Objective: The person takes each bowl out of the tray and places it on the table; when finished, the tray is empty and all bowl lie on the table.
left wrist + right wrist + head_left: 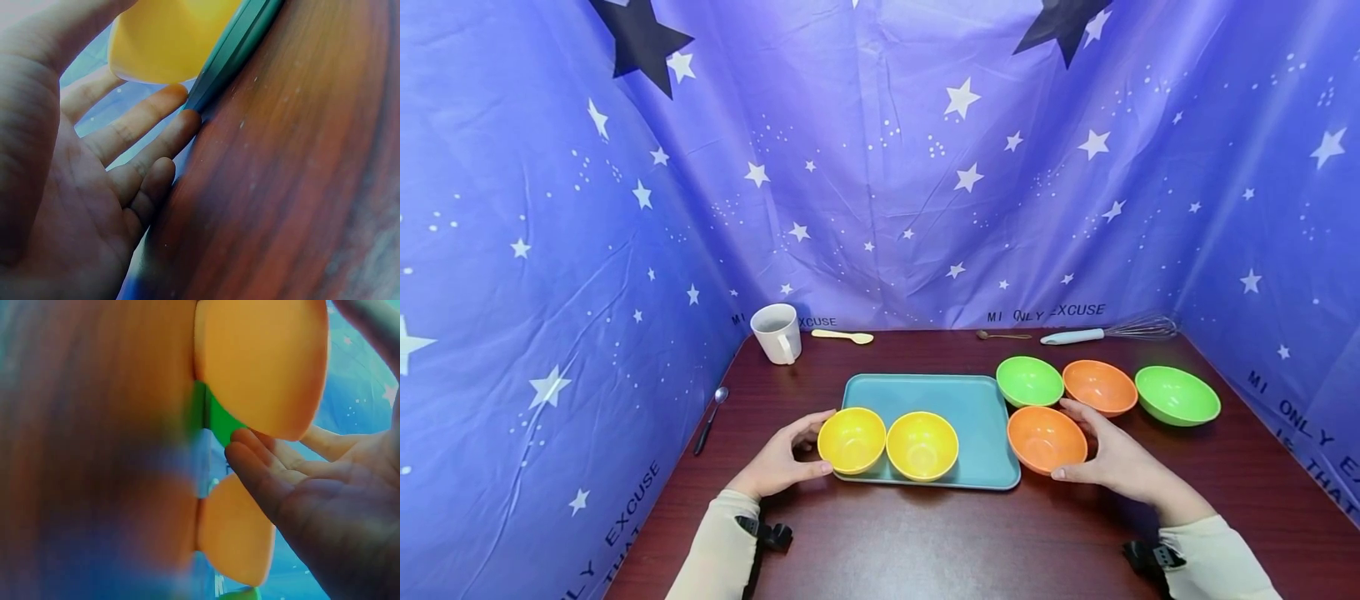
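My left hand (778,457) curves around the outer side of the left yellow bowl (852,440), thumb at its near side and fingers at its far side. That bowl sits on the left edge of the teal tray (977,467), beside another yellow bowl (922,447). In the left wrist view, fingertips (178,94) lie right at the yellow bowl's side and the tray's rim. My right hand (1116,458) spans the near orange bowl (1047,440), just right of the tray, with thumb and fingers at opposite sides. The right wrist view shows fingers (250,450) along its wall.
Behind the near orange bowl stand a green bowl (1030,382), another orange bowl (1100,388) and a second green bowl (1177,396). A white mug (777,333), yellow spoon (842,337), small brown spoon (1003,335) and whisk (1108,332) line the back. A black-handled spoon (711,419) lies left.
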A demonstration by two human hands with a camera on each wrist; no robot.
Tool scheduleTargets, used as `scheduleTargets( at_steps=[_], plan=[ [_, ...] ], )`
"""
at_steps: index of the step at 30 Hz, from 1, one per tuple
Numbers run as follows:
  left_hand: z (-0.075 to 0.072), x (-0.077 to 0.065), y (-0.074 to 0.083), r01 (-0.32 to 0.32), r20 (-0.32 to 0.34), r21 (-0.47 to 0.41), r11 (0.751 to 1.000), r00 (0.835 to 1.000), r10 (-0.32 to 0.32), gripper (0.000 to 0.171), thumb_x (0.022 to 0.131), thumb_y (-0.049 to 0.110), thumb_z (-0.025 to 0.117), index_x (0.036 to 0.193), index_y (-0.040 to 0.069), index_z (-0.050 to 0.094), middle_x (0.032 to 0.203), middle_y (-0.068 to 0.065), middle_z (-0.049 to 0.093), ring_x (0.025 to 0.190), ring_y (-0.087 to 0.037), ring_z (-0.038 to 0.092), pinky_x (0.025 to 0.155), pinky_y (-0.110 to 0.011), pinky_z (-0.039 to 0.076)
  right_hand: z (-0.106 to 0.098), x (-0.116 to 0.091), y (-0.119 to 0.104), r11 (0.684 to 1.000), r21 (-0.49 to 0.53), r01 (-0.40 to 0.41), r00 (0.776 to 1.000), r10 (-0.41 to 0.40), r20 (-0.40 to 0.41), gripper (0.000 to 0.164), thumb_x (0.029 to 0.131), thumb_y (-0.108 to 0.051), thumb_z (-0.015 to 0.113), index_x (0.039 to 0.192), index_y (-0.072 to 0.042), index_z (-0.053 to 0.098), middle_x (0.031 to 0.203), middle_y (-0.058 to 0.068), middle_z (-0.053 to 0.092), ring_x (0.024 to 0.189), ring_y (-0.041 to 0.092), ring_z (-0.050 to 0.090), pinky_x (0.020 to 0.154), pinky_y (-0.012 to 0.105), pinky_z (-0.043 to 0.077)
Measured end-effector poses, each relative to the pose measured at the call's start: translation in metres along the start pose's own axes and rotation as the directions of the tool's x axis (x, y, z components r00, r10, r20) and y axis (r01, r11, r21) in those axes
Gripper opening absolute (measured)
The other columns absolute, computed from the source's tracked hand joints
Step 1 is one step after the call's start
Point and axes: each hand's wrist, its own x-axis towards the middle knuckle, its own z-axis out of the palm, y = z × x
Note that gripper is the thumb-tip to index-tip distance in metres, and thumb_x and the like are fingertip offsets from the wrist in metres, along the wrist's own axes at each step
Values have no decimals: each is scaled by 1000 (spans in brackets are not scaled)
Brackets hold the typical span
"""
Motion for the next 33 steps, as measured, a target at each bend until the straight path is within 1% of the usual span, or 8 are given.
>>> scheduleTargets(
  at_steps=[6, 11, 21, 22, 24, 26, 29, 33],
  plan=[
    [0, 0, 1, 5, 2, 9, 1000, 1000, -5, 80, 88, 22, 87, 157, 23, 48, 128, 5, 67, 115, -23, 63, 96, -39, 52, -7, 0, -12, 998, 20, 58, 997, -57, -46, 106, 79, -27, 95, 157, 6, 32, 149, 30, 49, 133, 50, 51, 97, 6, 35],
    [0, 0, 0, -2, 3, 10, 1000, 1000, 2, 80, 88, 21, 87, 157, 20, 48, 128, 4, 68, 114, -24, 64, 95, -40, 52, -12, 3, -23, 994, 11, 106, 993, -105, -56, 104, 80, -24, 94, 158, 6, 31, 150, 31, 47, 135, 50, 47, 100, 2, 27],
    [0, -1, -2, 0, 2, 6, 1000, 1000, 0, 80, 88, 21, 87, 157, 24, 48, 128, 5, 68, 115, -24, 64, 95, -39, 52, -10, 25, -46, 992, 35, 122, 992, -122, 9, 103, 83, -30, 92, 161, -1, 31, 156, 26, 44, 142, 47, 42, 103, 2, 25],
    [0, 0, -2, 1, 1, 6, 1000, 1000, -1, 80, 87, 22, 87, 157, 24, 48, 128, 5, 68, 114, -24, 64, 95, -39, 52, -8, 28, -49, 991, 47, 129, 991, -130, 12, 102, 83, -29, 92, 161, -3, 32, 156, 25, 44, 142, 47, 43, 104, 4, 26],
    [0, 0, -2, -1, 0, 5, 1000, 1000, 1, 80, 87, 22, 87, 157, 24, 48, 128, 5, 68, 114, -24, 64, 95, -39, 53, -4, 33, -55, 989, 66, 135, 990, -137, 23, 99, 84, -28, 91, 161, -7, 33, 157, 23, 45, 142, 46, 43, 112, 18, 32],
    [0, 0, -1, -2, 0, 4, 1000, 1000, 2, 80, 88, 21, 87, 157, 24, 48, 128, 5, 68, 114, -24, 64, 95, -38, 53, 2, 39, -60, 987, 87, 133, 990, -137, 38, 98, 84, -30, 91, 161, -10, 33, 157, 22, 45, 144, 45, 42, 117, 36, 35],
    [0, 0, -1, 0, 2, 3, 1000, 1000, 0, 80, 88, 21, 87, 157, 25, 48, 129, 5, 67, 114, -24, 64, 95, -38, 53, 10, 47, -68, 986, 108, 130, 988, -138, 63, 99, 84, -31, 91, 161, -9, 33, 158, 19, 45, 146, 43, 41, 115, 62, 32],
    [0, 0, -1, 6, 3, 9, 1000, 1000, -6, 80, 88, 22, 87, 157, 25, 47, 129, 5, 67, 115, -23, 63, 96, -39, 53, 23, 56, -75, 978, 134, 161, 982, -173, 80, 101, 83, -28, 91, 161, -5, 31, 157, 18, 45, 145, 43, 42, 114, 66, 32]
  ],
)
